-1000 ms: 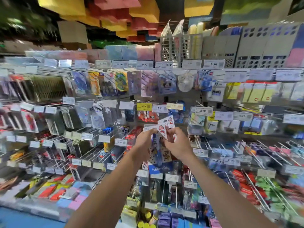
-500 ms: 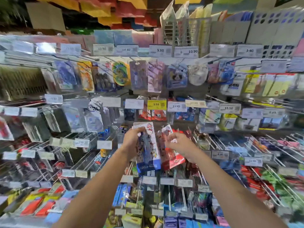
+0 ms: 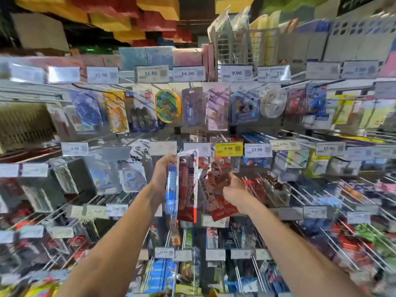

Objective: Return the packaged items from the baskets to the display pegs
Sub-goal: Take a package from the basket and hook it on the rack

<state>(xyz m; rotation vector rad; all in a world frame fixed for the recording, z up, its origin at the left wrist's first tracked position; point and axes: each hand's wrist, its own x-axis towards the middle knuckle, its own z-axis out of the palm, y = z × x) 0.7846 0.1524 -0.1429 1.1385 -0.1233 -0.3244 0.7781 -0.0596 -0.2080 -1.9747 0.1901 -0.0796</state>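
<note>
Since half a second ago the two packages have drawn apart and turned: the blue one now stands nearly edge-on, and the right hand has dropped a little with the red one tilted.

The left hand is at the middle of the view, its fingers clamped on the top of a tall flat pack with a blue blister at its left edge, a dark red item beside it and a white printed card edge; whether that is one package or two held together cannot be told. The right hand, at 3 o'clock from the left hand and just beside it, has its fingers closed around one red clear-fronted package, which leans with its foot toward 5 o'clock.

Both hands are held before the wire display pegs. One yellow price tag reading 9.99 hangs at 12 o'clock from the right hand, among white tags.
</note>
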